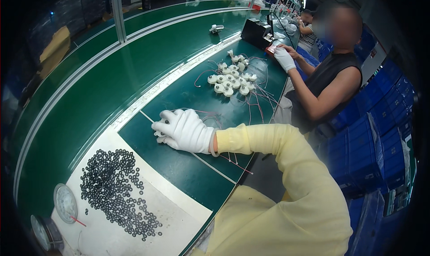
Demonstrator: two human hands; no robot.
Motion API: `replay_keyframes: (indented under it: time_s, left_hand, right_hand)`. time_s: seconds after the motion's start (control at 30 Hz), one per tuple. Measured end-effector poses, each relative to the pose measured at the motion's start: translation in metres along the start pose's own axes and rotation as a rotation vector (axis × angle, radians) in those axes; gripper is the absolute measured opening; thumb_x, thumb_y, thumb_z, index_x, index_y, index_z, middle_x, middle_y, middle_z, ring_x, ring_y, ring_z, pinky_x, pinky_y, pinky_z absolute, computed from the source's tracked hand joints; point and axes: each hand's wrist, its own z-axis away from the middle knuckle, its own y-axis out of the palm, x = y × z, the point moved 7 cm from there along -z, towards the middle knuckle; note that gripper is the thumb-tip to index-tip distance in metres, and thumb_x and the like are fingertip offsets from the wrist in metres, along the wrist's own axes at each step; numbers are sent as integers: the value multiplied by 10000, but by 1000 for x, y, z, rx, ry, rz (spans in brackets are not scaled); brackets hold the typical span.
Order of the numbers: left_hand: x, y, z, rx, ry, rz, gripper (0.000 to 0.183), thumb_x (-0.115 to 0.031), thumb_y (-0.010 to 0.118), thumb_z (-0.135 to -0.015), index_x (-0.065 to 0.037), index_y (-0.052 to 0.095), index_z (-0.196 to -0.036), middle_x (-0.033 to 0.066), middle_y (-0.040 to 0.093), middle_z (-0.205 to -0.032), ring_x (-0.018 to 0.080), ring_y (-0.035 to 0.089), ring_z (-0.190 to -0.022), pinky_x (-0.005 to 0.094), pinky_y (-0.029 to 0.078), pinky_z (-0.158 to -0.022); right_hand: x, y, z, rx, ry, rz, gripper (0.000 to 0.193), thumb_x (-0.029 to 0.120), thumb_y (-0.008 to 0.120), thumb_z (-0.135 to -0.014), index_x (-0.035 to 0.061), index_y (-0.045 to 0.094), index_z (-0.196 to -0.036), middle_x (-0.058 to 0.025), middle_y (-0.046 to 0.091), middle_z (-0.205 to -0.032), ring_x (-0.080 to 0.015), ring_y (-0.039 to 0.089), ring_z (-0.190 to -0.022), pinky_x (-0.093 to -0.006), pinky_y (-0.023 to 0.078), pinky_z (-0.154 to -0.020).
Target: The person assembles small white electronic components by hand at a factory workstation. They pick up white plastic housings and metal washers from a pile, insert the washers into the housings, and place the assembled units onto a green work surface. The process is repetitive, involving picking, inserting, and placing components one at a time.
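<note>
My right hand (186,129), in a white glove, comes in from the right and rests low over the green bench top. Its fingers are curled around a small white wired part (159,133), most of which the glove hides. A dark tip shows between the fingers, and thin red and pale wires trail past the wrist. Beyond the hand lies a loose pile of similar white round parts (228,81) with dark centres and long wires. Left of my hand, many small black rings (112,184) are spread over a white sheet (179,227). My left hand is out of view.
A clear round dish (65,203) and a tape-like roll (41,232) stand at the left. A green conveyor (89,94) runs along the far side. A black box (256,33) sits past the pile. A co-worker (329,72) works at the right, near blue crates (358,148).
</note>
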Motion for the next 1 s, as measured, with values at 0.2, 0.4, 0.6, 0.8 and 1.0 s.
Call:
replay_keyframes:
  time_s: [0.2,0.4,0.6,0.8,1.0]
  left_hand:
    - [4,1,-1,-6,-17,50,302,-8,664,-911,10,730,-1205,169,694,-906,362,639,-779,472,529,-711]
    - [3,-1,1,38,-28,39,301,-11,665,-913,7,731,-1207,165,691,-895,360,638,-777,472,526,-705]
    - [-23,-12,-13,-89,-46,134,289,-87,660,-935,-13,747,-1201,173,677,-831,365,597,-724,464,502,-680]
    - [-11,-15,-12,-39,-66,81,302,-155,654,-960,-6,750,-1204,188,650,-753,357,570,-667,464,483,-638]
    - [0,-4,2,11,-130,102,359,-188,676,-963,-14,706,-1276,189,670,-928,362,601,-797,466,501,-735]
  right_hand:
    - [-4,13,-15,29,52,23,327,421,733,-885,211,635,-1116,-75,614,-1035,-299,672,-829,-431,516,-643]
    - [-2,14,-16,18,43,11,326,426,730,-889,207,643,-1113,-72,615,-1024,-295,668,-823,-436,515,-644]
    - [-6,16,-22,9,27,64,320,441,709,-908,211,661,-1125,-79,622,-984,-305,663,-790,-454,500,-618]
    - [-4,20,-32,14,8,25,373,456,701,-914,189,633,-1167,-104,636,-1052,-314,671,-847,-454,509,-663]
    - [3,-22,-32,-13,42,-3,592,440,660,-963,79,522,-1412,-176,627,-1170,-395,663,-954,-468,526,-783]
